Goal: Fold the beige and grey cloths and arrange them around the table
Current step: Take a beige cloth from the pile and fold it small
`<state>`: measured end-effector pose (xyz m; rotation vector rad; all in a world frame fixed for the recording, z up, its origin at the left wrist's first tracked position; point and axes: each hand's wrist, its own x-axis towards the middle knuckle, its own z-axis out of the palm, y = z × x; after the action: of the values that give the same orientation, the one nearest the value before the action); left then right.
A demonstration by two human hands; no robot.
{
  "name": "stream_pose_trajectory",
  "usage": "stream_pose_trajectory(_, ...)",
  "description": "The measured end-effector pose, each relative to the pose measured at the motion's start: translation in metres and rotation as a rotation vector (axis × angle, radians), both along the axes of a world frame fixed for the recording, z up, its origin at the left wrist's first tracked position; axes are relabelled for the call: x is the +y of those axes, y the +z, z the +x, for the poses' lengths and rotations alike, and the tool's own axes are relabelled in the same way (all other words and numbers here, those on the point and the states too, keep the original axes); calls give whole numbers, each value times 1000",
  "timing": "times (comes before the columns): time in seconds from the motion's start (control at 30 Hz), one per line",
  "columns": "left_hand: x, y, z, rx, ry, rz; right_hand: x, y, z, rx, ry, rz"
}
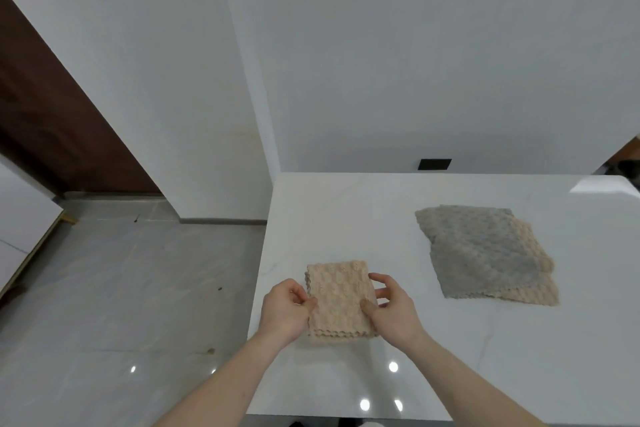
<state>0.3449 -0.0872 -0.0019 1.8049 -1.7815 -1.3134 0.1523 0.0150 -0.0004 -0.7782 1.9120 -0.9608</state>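
A folded beige cloth point(337, 300) lies near the left edge of the white table point(450, 340). My left hand point(285, 310) pinches its left edge between thumb and fingers. My right hand point(391, 308) holds its right side, thumb on top and fingers spread past the edge. Farther right, a grey cloth point(479, 250) lies spread flat over another beige cloth point(540, 282), whose edge shows along the right and front.
The table's left edge drops to a glossy grey tiled floor point(121, 288). White walls stand behind the table, with a dark socket point(434, 164) low on the wall. A brown door point(52, 121) is at the far left.
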Motion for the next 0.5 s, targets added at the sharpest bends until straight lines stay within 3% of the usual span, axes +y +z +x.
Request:
stream_pose_trajectory(0.27, -29, -6, 17, 3, 17, -3, -30, -6, 19, -26, 15, 17)
stream_pose_trajectory(0.5, -82, -11, 37, 6, -100, -19, -67, -7, 50, -35, -90, 36)
